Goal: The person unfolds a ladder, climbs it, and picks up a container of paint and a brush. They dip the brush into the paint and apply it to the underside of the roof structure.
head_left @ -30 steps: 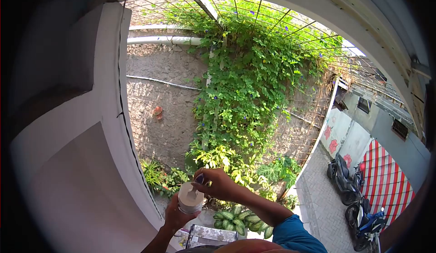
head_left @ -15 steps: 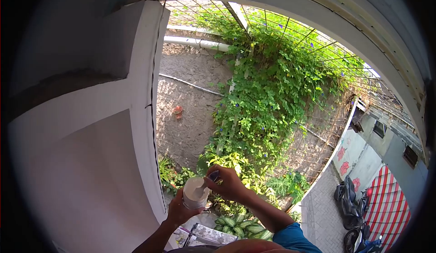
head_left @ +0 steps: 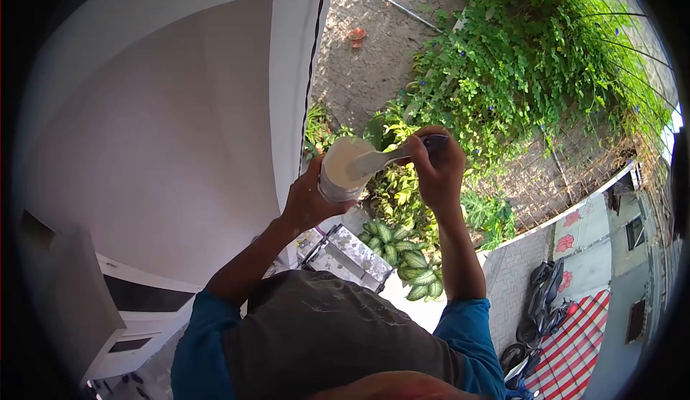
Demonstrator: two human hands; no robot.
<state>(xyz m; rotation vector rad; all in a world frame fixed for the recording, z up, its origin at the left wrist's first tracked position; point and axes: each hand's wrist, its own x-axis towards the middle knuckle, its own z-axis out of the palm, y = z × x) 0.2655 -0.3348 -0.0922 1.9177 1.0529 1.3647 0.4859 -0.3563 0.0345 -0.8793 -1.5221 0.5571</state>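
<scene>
right hand [head_left: 440,168] clamped on scraper [head_left: 394,156] | long axis slantwise, blade left-down at tub [head_left: 336,189] mouth | left hand [head_left: 310,202] clasping tub

A leafy vine [head_left: 532,69] with small blue flowers spreads over a rough wall [head_left: 381,62], below metal bars [head_left: 624,40]. A thin pipe [head_left: 392,1] crosses the wall above a small orange object [head_left: 356,37]. A black cable [head_left: 310,76] runs along a white post [head_left: 291,91]. A plant [head_left: 417,270] with pale-centred leaves grows low down. On grey paving [head_left: 512,285], two motorbikes [head_left: 537,303] stand beside a red-and-white striped sheet [head_left: 575,346]; red flowers [head_left: 565,243] are painted above it.
</scene>
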